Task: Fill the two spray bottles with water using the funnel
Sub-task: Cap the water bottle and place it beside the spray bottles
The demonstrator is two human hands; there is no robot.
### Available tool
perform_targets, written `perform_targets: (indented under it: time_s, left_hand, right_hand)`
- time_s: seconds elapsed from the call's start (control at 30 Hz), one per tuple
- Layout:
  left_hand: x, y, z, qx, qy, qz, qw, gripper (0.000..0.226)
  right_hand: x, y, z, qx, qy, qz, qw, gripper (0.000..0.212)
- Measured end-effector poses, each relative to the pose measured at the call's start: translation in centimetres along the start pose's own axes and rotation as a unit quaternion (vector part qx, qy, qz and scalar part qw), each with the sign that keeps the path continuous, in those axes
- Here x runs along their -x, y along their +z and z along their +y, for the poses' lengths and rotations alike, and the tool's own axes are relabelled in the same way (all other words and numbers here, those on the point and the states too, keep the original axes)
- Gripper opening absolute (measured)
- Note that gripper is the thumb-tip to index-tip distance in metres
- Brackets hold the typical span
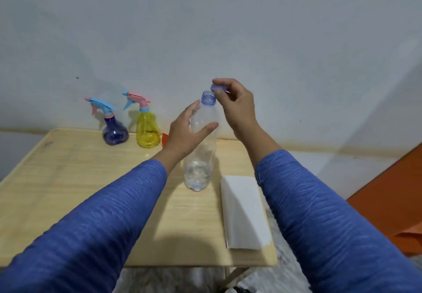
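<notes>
A clear plastic water bottle (201, 155) stands upright on the wooden table (68, 178), with a little water at its bottom and its mouth uncovered. My left hand (185, 132) wraps around its upper body. My right hand (233, 103) pinches the blue cap (218, 87) just above and right of the mouth. At the back of the table stand a dark blue spray bottle (114, 130) with a blue trigger head and a yellow spray bottle (148, 130) with a pink trigger head. An orange-red thing (164, 139), mostly hidden behind my left hand, lies beside the yellow bottle.
A folded white cloth or paper (244, 210) lies at the table's right side near the edge. A pale wall rises directly behind the table. An orange surface (392, 196) sits to the right, below table level.
</notes>
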State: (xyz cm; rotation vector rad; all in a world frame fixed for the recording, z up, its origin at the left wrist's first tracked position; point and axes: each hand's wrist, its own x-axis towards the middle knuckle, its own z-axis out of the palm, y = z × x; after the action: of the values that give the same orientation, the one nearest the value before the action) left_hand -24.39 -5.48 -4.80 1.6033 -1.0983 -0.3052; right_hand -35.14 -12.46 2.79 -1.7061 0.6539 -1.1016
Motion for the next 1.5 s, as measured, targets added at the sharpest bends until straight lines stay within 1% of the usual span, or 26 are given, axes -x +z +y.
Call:
perform_targets:
  time_s: [0.1,0.2,0.27,0.37,0.43,0.47,0.53,0.6,0.63,0.7,0.77,0.8,0.87,0.9,0.93,0.97,1.07,1.13,1.17,1.2,1.27,1.3,1.33,1.4,1.5]
  left_hand:
    - [0.1,0.0,-0.1,0.017,-0.003,-0.004,1.0,0.073]
    - [0.2,0.0,-0.2,0.035,-0.01,-0.018,0.999,0.072]
    - [0.3,0.1,-0.1,0.045,-0.014,-0.02,0.999,0.071]
    - [0.4,0.4,0.0,0.053,-0.014,-0.025,0.998,0.072]
    - [0.4,0.4,0.0,0.051,-0.012,-0.028,0.998,0.072]
    - [0.5,0.4,0.0,0.05,-0.012,-0.028,0.998,0.071]
    - [0.5,0.1,-0.1,0.047,-0.014,-0.027,0.998,0.072]
    - [0.4,-0.1,-0.1,0.048,-0.019,-0.032,0.998,0.074]
    - [0.4,-0.1,-0.2,0.05,-0.021,-0.034,0.998,0.075]
    - [0.5,-0.1,-0.2,0.052,-0.021,-0.037,0.998,0.075]
    - [0.4,-0.2,-0.3,0.053,-0.024,-0.036,0.998,0.076]
    - [0.4,-0.3,-0.3,0.052,-0.024,-0.04,0.998,0.077]
    - [0.4,-0.4,-0.3,0.046,-0.023,-0.055,0.997,0.08]
    - [0.4,-0.5,-0.3,0.044,-0.022,-0.062,0.997,0.081]
    - [0.4,-0.4,-0.2,0.042,-0.021,-0.067,0.997,0.082]
    - [0.4,-0.4,-0.2,0.042,-0.02,-0.069,0.997,0.083]
    - [0.4,-0.5,-0.2,0.039,-0.014,-0.069,0.997,0.082]
    - [0.5,-0.7,-0.3,0.04,-0.015,-0.072,0.996,0.083]
    - [0.5,-0.7,-0.3,0.039,-0.014,-0.072,0.997,0.083]
    - [0.6,-0.8,-0.3,0.036,-0.011,-0.07,0.997,0.083]
    - [0.6,-0.9,-0.4,0.032,-0.01,-0.067,0.997,0.085]
    - [0.6,-0.9,-0.4,0.032,-0.011,-0.067,0.997,0.086]
    - [0.5,-0.9,-0.5,0.032,-0.011,-0.068,0.997,0.088]
    - [0.5,-0.8,-0.6,0.03,-0.009,-0.074,0.997,0.089]
    - [0.5,-0.9,-0.6,0.038,-0.011,-0.081,0.996,0.089]
  right_hand:
    - [0.4,0.2,-0.2,-0.019,0.009,-0.049,0.999,0.018]
    - [0.2,-0.1,0.0,-0.024,0.006,-0.089,0.996,0.015]
    - [0.0,-0.4,0.0,-0.013,-0.003,-0.101,0.995,0.016]
    - [-0.5,-0.2,-0.3,0.058,-0.015,-0.09,0.994,0.027]
    - [-0.9,0.0,-0.4,0.117,-0.004,-0.08,0.99,0.038]
    - [-1.1,-0.1,-0.4,0.126,0.011,-0.089,0.988,0.043]
    - [-1.1,-0.6,-0.4,0.08,0.056,-0.141,0.985,0.046]
    - [-1.1,-1.0,0.0,0.025,0.091,-0.18,0.979,0.04]
    - [-1.1,-1.0,0.1,0.03,0.086,-0.176,0.98,0.036]
    - [-1.0,-0.7,0.0,0.053,0.059,-0.128,0.989,0.029]
    - [-1.0,-0.4,0.0,0.061,0.057,-0.089,0.992,0.029]
    - [-1.0,-0.5,0.1,0.058,0.064,-0.093,0.992,0.034]
    - [-0.9,-0.9,0.1,0.036,0.088,-0.142,0.985,0.042]
    - [-0.8,-0.9,0.2,0.034,0.093,-0.162,0.982,0.043]
    - [-0.7,-0.9,0.2,0.039,0.087,-0.165,0.982,0.04]
    - [-0.6,-0.7,0.1,0.044,0.076,-0.15,0.985,0.035]
    - [-0.2,0.7,0.2,0.068,0.051,-0.07,0.994,0.022]
    - [0.1,1.5,0.7,0.083,0.052,-0.02,0.995,0.032]
    - [0.2,1.6,0.7,0.07,0.058,-0.022,0.996,0.037]
    - [0.2,1.5,0.7,0.043,0.069,-0.049,0.995,0.04]
    - [0.0,0.9,0.5,-0.004,0.094,-0.137,0.986,0.042]
    - [-0.2,0.5,0.4,-0.006,0.097,-0.163,0.982,0.039]
    - [-0.3,0.3,0.4,0.001,0.091,-0.163,0.982,0.034]
    - [-0.5,0.3,0.6,0.011,0.077,-0.117,0.99,0.027]
    - [-0.3,0.8,0.8,0.019,0.08,-0.076,0.994,0.032]
